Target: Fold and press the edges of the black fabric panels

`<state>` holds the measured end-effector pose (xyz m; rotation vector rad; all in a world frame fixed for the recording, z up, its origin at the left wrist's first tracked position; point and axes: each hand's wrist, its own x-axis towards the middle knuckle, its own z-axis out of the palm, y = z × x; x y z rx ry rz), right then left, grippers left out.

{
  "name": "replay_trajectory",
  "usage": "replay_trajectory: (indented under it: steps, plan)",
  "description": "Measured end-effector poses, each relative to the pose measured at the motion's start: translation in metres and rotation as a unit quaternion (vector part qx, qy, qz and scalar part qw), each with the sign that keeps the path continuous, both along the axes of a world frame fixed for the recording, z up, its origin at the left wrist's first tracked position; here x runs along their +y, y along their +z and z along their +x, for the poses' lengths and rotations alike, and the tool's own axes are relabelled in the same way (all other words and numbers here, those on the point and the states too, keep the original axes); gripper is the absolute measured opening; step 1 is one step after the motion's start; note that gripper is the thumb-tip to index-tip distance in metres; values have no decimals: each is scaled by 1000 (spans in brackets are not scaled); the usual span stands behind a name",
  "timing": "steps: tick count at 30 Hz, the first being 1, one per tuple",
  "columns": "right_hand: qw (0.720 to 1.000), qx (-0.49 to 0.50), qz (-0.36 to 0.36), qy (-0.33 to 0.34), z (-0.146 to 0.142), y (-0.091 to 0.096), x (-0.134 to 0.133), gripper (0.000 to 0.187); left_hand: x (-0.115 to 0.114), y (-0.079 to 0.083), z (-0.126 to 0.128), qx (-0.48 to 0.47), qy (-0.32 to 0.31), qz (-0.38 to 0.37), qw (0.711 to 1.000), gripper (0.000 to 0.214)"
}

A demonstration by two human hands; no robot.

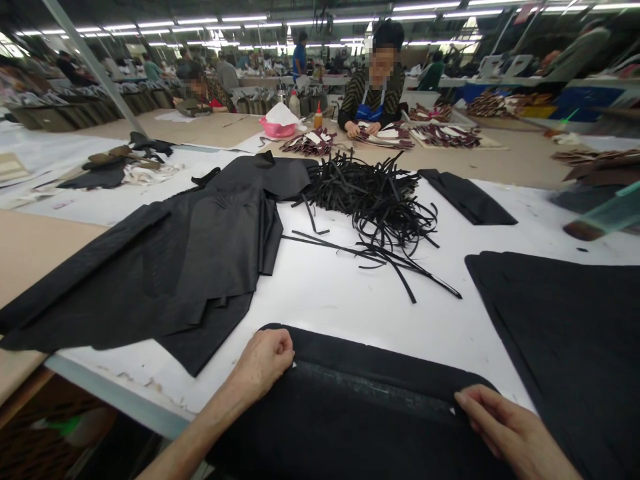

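My left hand (267,360) and right hand (505,423) pinched a black panel (360,427), round-cornered, grey-banded, at the near tabletop (340,293) edge, tangled strips (373,197) toward the far edge, black sheets (200,253) leftward

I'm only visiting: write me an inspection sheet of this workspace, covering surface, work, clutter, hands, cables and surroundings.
Surface: flat white tabletop, small specks on it.
Work: flat black round-cornered panel with two small white marks.
Clutter: tangled heap of thin black strips; layered black sheets at left.
Hands: left hand, fingers curled, at the panel's left side; right hand, thumb and fingers close together, at its right; grip unclear.
Cables: nothing seen.
Surroundings: person in a blue apron at the tan table beyond; round pink basin.
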<state>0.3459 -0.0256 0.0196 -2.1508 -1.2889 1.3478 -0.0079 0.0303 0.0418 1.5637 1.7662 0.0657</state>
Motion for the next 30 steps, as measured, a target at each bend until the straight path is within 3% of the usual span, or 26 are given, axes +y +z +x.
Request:
replay_trajectory:
  steps: [7, 10, 14, 18, 22, 30]
  plan:
    - [998, 2, 57, 0, 1, -7, -3, 34, -8, 0, 4, 101, -72, 51, 991, 8]
    - [997, -11, 73, 1, -3, -4, -5, 32, -17, -2, 10, 161, -104, 85, 978, 19]
    - [996, -43, 80, -11, -6, -4, -8, 31, -29, -8, 18, 189, -244, 202, 929, 38]
    - [992, -83, 90, 9, -7, -3, -8, 30, -40, -15, 15, 230, -339, 252, 877, 46]
    - [990, -101, 96, 25, -11, 1, -8, 28, -50, -21, 11, 302, -379, 325, 812, 61]
    - [984, -140, 109, 14, -20, 13, -8, 23, -59, -26, 21, 374, -396, 360, 757, 73]
